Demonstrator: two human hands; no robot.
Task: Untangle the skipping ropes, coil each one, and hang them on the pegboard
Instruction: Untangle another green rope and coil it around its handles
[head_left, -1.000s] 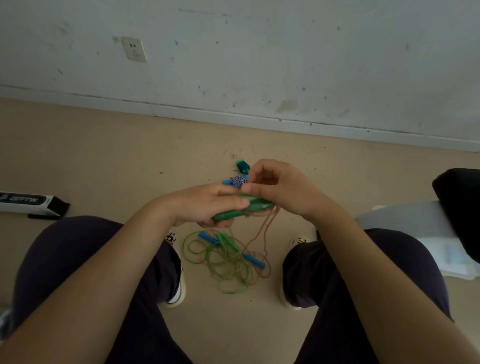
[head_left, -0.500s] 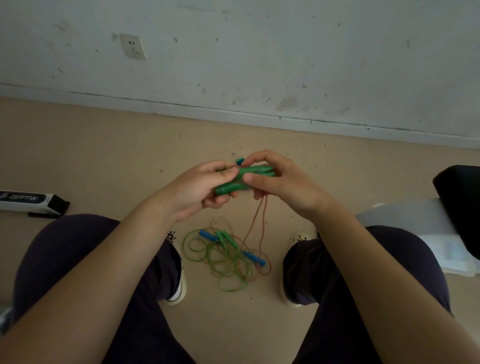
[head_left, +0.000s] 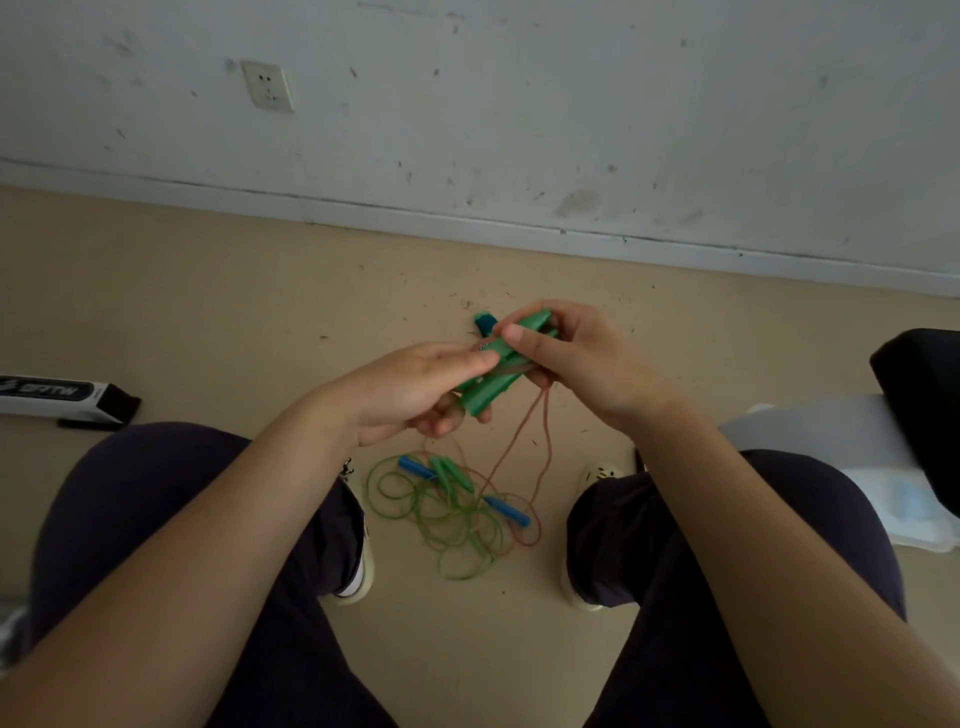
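Both hands hold a pair of green rope handles (head_left: 496, 382) together above the floor, tilted up to the right. My left hand (head_left: 415, 389) grips their lower end; my right hand (head_left: 576, 353) pinches the upper end with thumb on top. A thin reddish rope (head_left: 524, 441) hangs from the handles down to the floor. Below, between my feet, lies a tangle of green rope (head_left: 452, 519) with blue handles (head_left: 506, 510) and green handles (head_left: 452, 474) in it. A teal object (head_left: 484, 322) shows behind my hands. No pegboard is in view.
A white wall with a socket (head_left: 267, 87) stands ahead. A white and black box (head_left: 62, 399) lies on the floor at left. At right are a black object (head_left: 924, 405) and a translucent plastic container (head_left: 878, 467). My knees frame the floor patch.
The green handles tilted from nearly level to slanting up right. My right hand slid to their upper end, my left hand to the lower end. The view shifted slightly.
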